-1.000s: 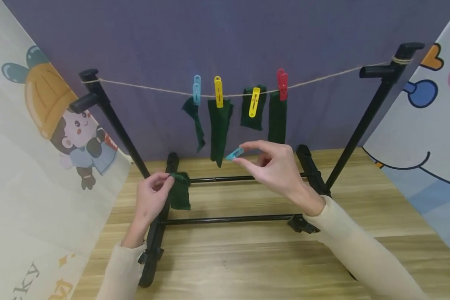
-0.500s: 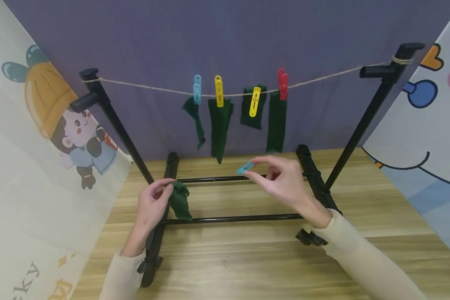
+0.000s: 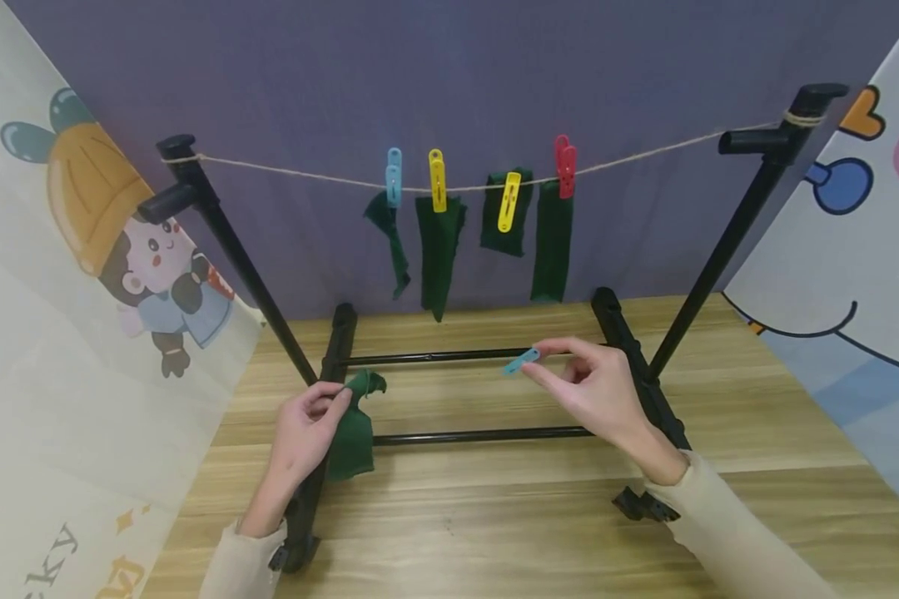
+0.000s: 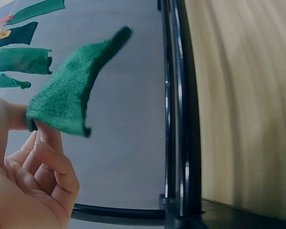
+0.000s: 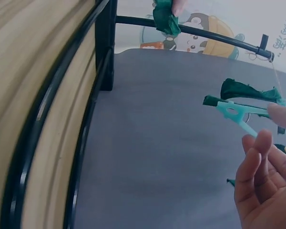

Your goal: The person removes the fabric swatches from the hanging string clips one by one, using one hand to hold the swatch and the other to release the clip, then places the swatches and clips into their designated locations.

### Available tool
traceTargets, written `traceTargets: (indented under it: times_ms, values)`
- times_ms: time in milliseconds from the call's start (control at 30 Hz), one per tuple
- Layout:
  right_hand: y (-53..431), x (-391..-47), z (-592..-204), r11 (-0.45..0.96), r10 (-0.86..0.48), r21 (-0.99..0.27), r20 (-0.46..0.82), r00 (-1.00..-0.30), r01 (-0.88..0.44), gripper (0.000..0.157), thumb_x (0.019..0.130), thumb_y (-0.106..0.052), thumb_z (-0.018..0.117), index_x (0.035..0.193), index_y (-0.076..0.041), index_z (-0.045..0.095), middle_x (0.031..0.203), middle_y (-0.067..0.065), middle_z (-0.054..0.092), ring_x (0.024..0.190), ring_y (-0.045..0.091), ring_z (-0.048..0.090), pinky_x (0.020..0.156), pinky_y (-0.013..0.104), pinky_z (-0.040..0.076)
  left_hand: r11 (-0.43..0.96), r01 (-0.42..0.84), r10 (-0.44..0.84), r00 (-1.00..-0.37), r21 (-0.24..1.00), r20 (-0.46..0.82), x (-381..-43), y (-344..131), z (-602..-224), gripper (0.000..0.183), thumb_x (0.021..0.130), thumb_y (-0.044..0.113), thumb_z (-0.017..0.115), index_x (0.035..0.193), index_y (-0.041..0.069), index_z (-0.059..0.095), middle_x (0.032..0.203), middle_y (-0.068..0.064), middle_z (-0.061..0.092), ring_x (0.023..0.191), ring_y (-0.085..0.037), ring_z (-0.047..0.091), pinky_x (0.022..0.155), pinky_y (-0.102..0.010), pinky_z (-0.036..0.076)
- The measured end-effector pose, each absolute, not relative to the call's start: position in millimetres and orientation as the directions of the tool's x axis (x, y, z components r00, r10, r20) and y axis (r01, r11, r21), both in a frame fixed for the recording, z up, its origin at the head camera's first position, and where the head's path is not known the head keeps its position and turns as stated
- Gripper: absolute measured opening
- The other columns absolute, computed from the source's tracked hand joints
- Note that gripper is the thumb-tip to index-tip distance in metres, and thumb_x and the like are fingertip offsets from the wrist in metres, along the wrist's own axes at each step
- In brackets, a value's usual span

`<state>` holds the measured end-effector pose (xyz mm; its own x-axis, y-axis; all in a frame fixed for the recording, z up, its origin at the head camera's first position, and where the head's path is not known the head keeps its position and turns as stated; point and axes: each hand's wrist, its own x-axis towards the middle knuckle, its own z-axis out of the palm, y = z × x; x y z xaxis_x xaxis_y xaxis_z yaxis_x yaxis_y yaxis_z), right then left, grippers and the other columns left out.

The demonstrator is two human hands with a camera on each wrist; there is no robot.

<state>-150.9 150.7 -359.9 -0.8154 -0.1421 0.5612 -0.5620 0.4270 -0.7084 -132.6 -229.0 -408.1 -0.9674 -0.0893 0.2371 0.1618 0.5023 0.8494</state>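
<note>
at far left, a pale panel (image 3: 52, 333) bears a printed figure (image 3: 153, 249) in an orange hat. next stands the left post (image 3: 240, 258) of the black rack; the string (image 3: 285, 170) is tied near its top. below, the left hand (image 3: 305, 428) holds a green cloth (image 3: 352, 445); its grip is pinching the cloth's upper part, and the rest hangs down, apart from the string.

along the string, in order: a blue peg (image 3: 394, 179) above a narrow twisted strip (image 3: 395, 245); a yellow peg (image 3: 438, 181) on a long tapering piece (image 3: 438, 249); a second yellow peg (image 3: 509, 202) on a short piece (image 3: 509, 243); a red peg (image 3: 565, 170) on a straight strip (image 3: 552, 249). all four pieces are green.

next, the right hand (image 3: 595, 395) is located above the bench (image 3: 479, 516); its grip is pinching a light-blue peg (image 3: 522, 361), tilted, between thumb and finger. at far right, the right post (image 3: 729, 249) carries the string's other end.
</note>
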Motion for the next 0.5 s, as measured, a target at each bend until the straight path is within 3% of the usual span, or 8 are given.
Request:
traceTargets:
  times_ms: [233, 367, 500]
  values:
    - [156, -130, -350, 0.463, -0.114, -0.732, 0.509, -0.853, -0.499, 0.019, 0.081, -0.01, 0.077, 0.1, -0.008, 0.072, 0.057, 0.002, 0.06, 0.034, 0.007, 0.039, 0.032, 0.024, 0.027, 0.535, 0.138, -0.037, -0.982, 0.834, 0.186, -122, -236, -419, 0.026, 0.098, 0.031, 0.056, 0.11, 0.01, 0.066, 0.064, 0.001, 0.064, 0.049, -0.013, 0.05, 0.049, -0.026, 0.042]
    - [167, -131, -365, 0.475, -0.093, -0.736, 0.504, -0.859, -0.483, 0.02, 0.082, -0.01, 0.077, 0.101, -0.009, 0.071, 0.077, 0.0, 0.067, 0.035, 0.008, 0.04, 0.032, 0.024, 0.027, 0.552, 0.088, -0.026, -0.992, 0.829, 0.122, -115, -241, -425, 0.026, 0.1, 0.027, 0.052, 0.117, 0.01, 0.063, 0.061, 0.0, 0.061, 0.047, -0.013, 0.048, 0.045, -0.027, 0.041]
    - [183, -139, -393, 0.499, -0.069, -0.745, 0.475, -0.877, -0.442, 0.021, 0.082, -0.016, 0.077, 0.102, -0.017, 0.071, 0.081, -0.005, 0.068, 0.035, 0.007, 0.04, 0.032, 0.024, 0.026, 0.56, 0.032, -0.003, -0.999, 0.828, 0.041, -104, -244, -431, 0.022, 0.101, 0.023, 0.051, 0.118, 0.013, 0.061, 0.055, -0.002, 0.054, 0.041, -0.013, 0.045, 0.038, -0.027, 0.038]
